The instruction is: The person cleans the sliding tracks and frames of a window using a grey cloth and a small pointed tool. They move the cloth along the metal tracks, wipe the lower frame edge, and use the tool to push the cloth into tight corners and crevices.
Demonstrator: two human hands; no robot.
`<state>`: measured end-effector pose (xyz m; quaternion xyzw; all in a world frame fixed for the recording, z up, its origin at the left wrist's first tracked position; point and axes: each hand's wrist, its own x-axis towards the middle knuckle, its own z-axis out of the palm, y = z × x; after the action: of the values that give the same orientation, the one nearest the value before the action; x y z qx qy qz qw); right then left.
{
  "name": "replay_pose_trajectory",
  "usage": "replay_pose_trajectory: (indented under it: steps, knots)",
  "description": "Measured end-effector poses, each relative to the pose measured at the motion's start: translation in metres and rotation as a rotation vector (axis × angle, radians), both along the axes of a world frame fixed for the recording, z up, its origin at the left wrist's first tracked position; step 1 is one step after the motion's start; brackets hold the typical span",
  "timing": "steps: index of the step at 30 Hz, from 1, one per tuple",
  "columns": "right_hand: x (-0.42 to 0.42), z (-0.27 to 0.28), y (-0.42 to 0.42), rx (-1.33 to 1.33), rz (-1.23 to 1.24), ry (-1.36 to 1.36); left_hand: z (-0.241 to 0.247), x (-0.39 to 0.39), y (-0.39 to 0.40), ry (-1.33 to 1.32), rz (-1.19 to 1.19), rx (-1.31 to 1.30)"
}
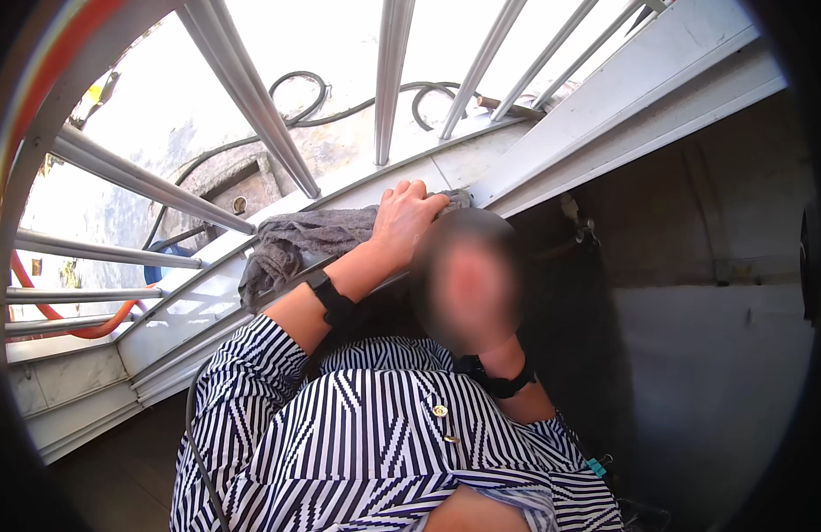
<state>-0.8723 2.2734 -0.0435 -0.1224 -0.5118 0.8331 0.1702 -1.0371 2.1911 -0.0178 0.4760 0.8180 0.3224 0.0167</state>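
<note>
A crumpled grey cloth [317, 233] lies along the light window sill [444, 166], at the foot of the metal bars. My left hand [404, 216] is on the cloth's right part, its fingers bent over the fabric and its thumb towards the right. One end of the cloth hangs over the sill's inner edge. My right hand [475, 292] is raised in front of my chest, to the right of the left wrist. A blurred patch covers most of it, so its fingers and anything in them cannot be made out. Both wrists wear black bands.
Metal bars [386, 86] rise beyond the sill, with a dark hose [344, 116] on the ground outside. An orange hose [104, 329] passes by the bars at left. A white frame [623, 113] slants up on the right, above a metal tap [585, 229] in shade.
</note>
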Motion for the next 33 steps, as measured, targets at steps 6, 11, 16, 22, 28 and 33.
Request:
replay_pose_trajectory:
  steps: [6, 11, 16, 22, 28, 33]
  knots:
    - [-0.027, 0.019, -0.012, 0.714, -0.001, -0.096, 0.009, -0.010, 0.007, -0.233, -0.026, -0.117]
    - [-0.060, 0.025, -0.011, 0.950, -0.139, -0.150, -0.003, -0.018, -0.006, -0.084, -0.162, -0.056]
    - [-0.070, 0.036, -0.007, 1.200, -0.107, -0.395, -0.007, -0.027, -0.006, -0.169, -0.305, -0.082]
    - [-0.075, 0.025, 0.002, 1.082, -0.127, -0.527, -0.016, -0.030, 0.001, -0.248, -0.267, -0.082]
    - [-0.079, 0.021, 0.005, 0.814, -0.020, -0.508, -0.011, -0.022, -0.016, -0.049, -0.240, -0.055]
    - [-0.083, 0.031, -0.029, 0.930, -0.141, -0.351, -0.003, -0.012, -0.055, 0.117, -0.193, -0.070]
